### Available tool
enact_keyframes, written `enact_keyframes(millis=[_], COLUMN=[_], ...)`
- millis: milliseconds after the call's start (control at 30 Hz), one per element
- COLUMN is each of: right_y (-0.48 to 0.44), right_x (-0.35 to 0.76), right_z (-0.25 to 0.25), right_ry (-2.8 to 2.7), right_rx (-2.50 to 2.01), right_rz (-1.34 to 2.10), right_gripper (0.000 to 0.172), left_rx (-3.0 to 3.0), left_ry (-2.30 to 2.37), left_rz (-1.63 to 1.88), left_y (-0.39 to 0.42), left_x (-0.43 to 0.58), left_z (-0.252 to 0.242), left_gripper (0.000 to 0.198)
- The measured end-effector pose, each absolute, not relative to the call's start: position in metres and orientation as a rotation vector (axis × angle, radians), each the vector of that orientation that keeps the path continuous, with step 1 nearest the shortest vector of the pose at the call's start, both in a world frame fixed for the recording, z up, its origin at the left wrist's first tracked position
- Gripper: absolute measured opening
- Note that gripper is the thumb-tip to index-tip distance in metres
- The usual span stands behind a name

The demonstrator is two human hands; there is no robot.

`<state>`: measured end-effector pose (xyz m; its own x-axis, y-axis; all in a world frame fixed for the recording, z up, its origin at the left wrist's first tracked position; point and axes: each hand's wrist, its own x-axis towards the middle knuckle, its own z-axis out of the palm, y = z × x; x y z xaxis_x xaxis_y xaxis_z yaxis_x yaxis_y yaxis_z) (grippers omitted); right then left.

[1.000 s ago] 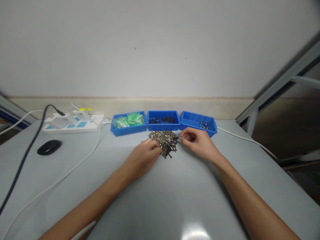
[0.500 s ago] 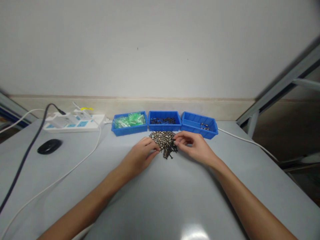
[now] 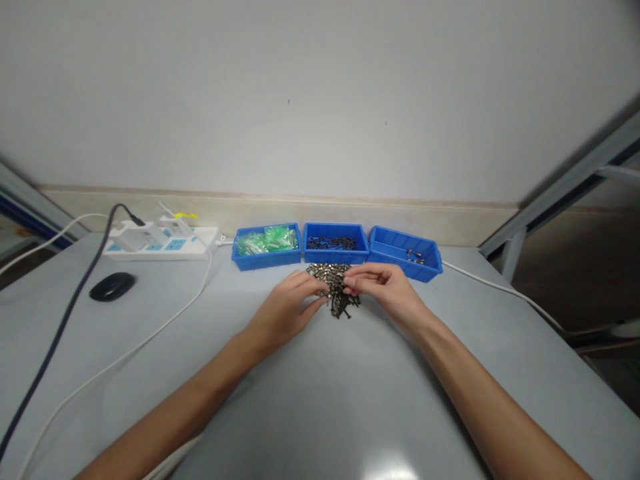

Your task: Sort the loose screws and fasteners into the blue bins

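A heap of small metal screws [image 3: 339, 303] lies on the table, some shiny, some dark. My left hand [image 3: 287, 303] is at the heap's left side, thumb and forefinger drawn close together at its edge; whatever is between them is too small to make out. Over the right side of the heap, my right hand [image 3: 387, 290] pinches what looks like a screw between thumb and fingertips. Behind the heap stands a blue bin [image 3: 336, 256] with dark screws inside. Another blue bin [image 3: 423, 272], on the right, holds a few shiny screws.
A third blue bin [image 3: 267, 261] at the left contains green and clear plastic bags [image 3: 280, 237]. Further left are a white power strip [image 3: 200, 250] with plugs, a black mouse [image 3: 113, 287] and loose cables [image 3: 145, 341]. The wall [image 3: 330, 133] rises behind the bins.
The view has shifted slightly, so the table things appear further right. My right hand has moved a little left over the heap, closer to my left hand.
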<state>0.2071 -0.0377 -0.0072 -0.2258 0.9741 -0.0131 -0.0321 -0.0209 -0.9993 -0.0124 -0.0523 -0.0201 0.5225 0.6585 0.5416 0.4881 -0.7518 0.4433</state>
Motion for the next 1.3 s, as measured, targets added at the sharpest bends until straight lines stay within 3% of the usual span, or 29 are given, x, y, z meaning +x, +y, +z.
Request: enact_keyframes(millis=[233,500,900,1067,1300], right_y=[-0.029,-0.04,-0.042,-0.042,-0.045], right_x=[0.207,0.215,0.211,0.212,0.211], right_z=[-0.007,-0.011,-0.008,-0.007,-0.011], right_ry=[-1.185,-1.22,-1.255,-1.302,-1.519], right_rx=[-0.964,-1.014,-1.054,-1.076,-1.109], right_rz=[1.216,1.254,1.272,1.28,1.334], right_gripper=[0.043,0.033,0.035,0.034,0.022], left_rx=[2.795,2.786,2.884,2.786,2.403], left_ry=[0.898,0.942,0.918,1.008,1.092], left_rz=[0.693,0.663,0.615,0.591,0.862], left_y=[-0.051,-0.052,-0.05,-0.052,-0.054], left_x=[-0.007,-0.009,-0.008,-0.014,-0.013], left_z=[-0.026,-0.026,-0.03,-0.026,-0.018], left_gripper=[0.01,0.015,0.021,0.014,0.011])
